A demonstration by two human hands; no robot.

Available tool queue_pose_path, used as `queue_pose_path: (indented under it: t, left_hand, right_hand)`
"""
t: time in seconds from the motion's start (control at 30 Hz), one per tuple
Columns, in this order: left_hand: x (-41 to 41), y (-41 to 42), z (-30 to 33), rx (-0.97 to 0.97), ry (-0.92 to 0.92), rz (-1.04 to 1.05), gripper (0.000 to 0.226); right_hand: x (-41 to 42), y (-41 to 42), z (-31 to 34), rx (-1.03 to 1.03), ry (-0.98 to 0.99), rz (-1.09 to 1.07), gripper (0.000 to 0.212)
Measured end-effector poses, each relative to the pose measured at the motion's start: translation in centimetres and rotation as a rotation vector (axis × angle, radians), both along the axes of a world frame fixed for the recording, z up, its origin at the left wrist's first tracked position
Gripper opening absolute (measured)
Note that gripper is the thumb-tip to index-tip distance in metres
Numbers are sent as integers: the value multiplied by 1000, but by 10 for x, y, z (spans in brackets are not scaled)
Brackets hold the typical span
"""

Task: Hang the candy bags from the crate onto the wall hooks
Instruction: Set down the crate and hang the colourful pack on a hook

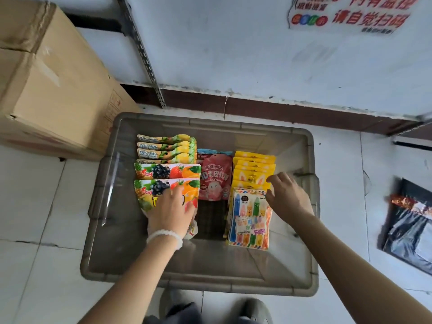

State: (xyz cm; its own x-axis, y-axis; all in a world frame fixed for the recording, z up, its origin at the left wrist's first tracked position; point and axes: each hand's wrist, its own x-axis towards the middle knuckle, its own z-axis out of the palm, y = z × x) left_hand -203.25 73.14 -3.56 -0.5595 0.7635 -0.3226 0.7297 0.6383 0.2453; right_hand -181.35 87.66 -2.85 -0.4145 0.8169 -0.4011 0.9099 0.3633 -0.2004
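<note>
A grey see-through crate (210,280) stands on the tiled floor against the wall, with candy bags in three rows. My left hand (170,211) lies on the nearest fruit-print bag (152,192), fingers wrapped over its lower part. Behind it are another fruit bag and several green-yellow bags (168,146). A pink peach bag (215,178) sits in the middle row. My right hand (287,197) hovers at the top right corner of the pencil-print bag (250,220), fingertips and thumb apart, touching the yellow bunny bags (253,164). No wall hooks are in view.
A big cardboard box (53,90) stands left of the crate. A perforated metal upright (142,50) runs up the wall behind it. Dark crumpled packaging (409,223) lies on the floor at the right. My shoes (254,309) are at the crate's near edge.
</note>
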Motion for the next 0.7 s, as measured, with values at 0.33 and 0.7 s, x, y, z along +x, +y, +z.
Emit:
queue_pose_path:
  t: [0.33, 0.7]
  left_hand:
    - [81, 67, -133, -98, -3, -422, 49]
    - [91, 74, -159, -55, 9, -518, 35]
  right_hand:
    - [-4, 25, -122, -186, -120, 47, 30]
    - [-10, 33, -145, -293, -137, 10, 32]
